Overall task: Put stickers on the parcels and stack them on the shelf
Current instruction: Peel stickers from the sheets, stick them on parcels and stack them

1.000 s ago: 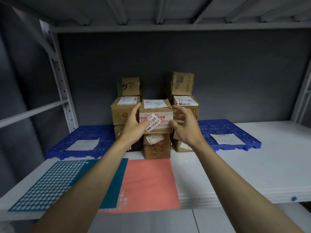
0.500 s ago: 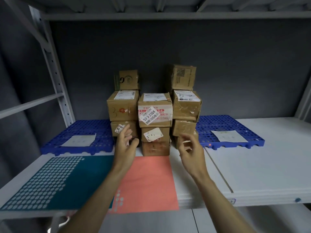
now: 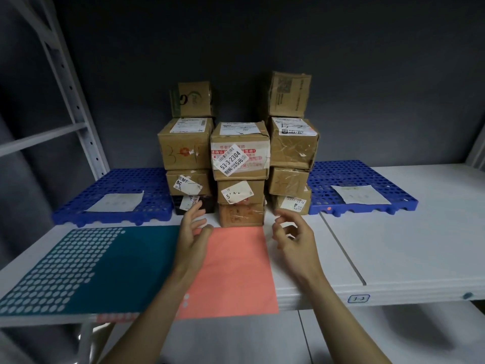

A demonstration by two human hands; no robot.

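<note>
Three stacks of brown cardboard parcels stand side by side at the back of the white shelf (image 3: 393, 248). The top parcel of the middle stack (image 3: 240, 149) carries a slanted white sticker (image 3: 231, 162) reading 53-3-2304 on its front. Below it sits a parcel with a white label (image 3: 237, 194). My left hand (image 3: 191, 233) hovers in front of the stacks with relaxed fingers, holding nothing. My right hand (image 3: 294, 239) is level with it to the right, fingers loosely curled, also holding nothing. Neither hand touches a parcel.
Two blue perforated pallets (image 3: 115, 190) (image 3: 362, 187) flank the stacks, each with a paper sheet on it. A teal dotted mat (image 3: 78, 264) and a coral sheet (image 3: 236, 271) lie at the shelf's front. A grey upright post (image 3: 78, 106) stands at left.
Both hands have let go of the stickered top parcel on the middle stack and drawn back toward me and downward. The parcel stays in place.
</note>
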